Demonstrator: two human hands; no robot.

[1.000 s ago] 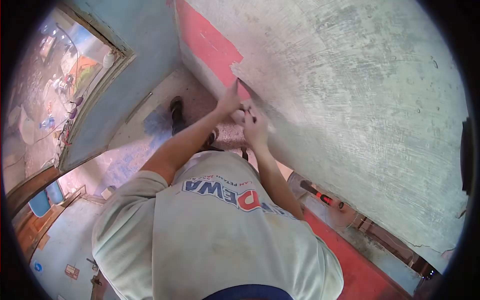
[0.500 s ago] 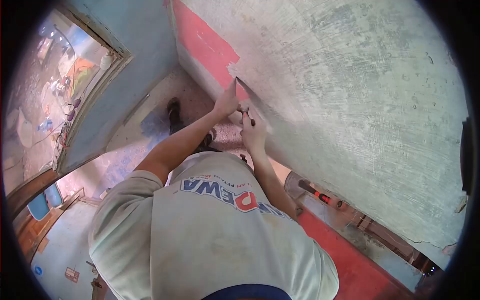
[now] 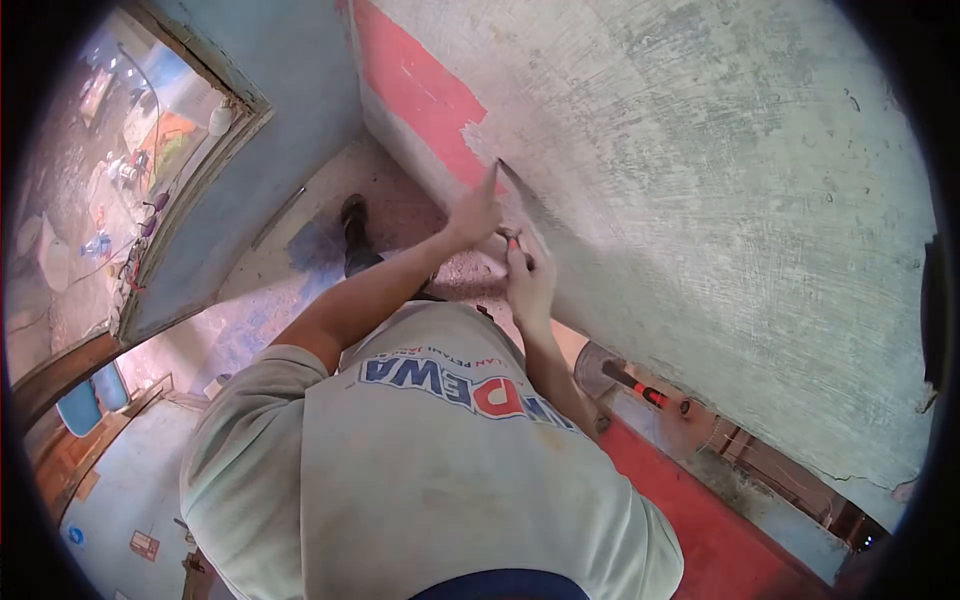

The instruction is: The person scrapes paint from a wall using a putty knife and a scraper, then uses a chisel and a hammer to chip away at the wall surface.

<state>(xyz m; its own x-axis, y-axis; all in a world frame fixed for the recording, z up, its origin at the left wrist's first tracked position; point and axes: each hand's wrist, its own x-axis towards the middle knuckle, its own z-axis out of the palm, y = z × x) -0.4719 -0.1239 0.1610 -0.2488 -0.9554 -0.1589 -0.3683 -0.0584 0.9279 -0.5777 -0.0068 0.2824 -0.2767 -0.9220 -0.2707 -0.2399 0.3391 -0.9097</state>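
Observation:
A wide scraper with a dark blade edge [image 3: 522, 188] lies against the whitish wall [image 3: 700, 190], just right of the pink patch [image 3: 425, 85]. My left hand [image 3: 474, 218] is on the scraper, one finger stretched along the blade toward its upper corner. Lower and to the right, my right hand [image 3: 531, 282] is closed round the handle, of which a small red and dark part shows. Most of the handle is hidden by my fingers.
A red-and-black handled tool [image 3: 650, 394] rests by a round container [image 3: 596, 368] at lower right, near a red surface [image 3: 690, 500]. On the left is a window opening with a wooden frame [image 3: 190, 215]. My foot [image 3: 354, 212] stands on the stained floor.
Both hands and the scraper have shifted right and slightly down, so the blade's upper corner is farther from the pink patch. The whole view has also shifted slightly.

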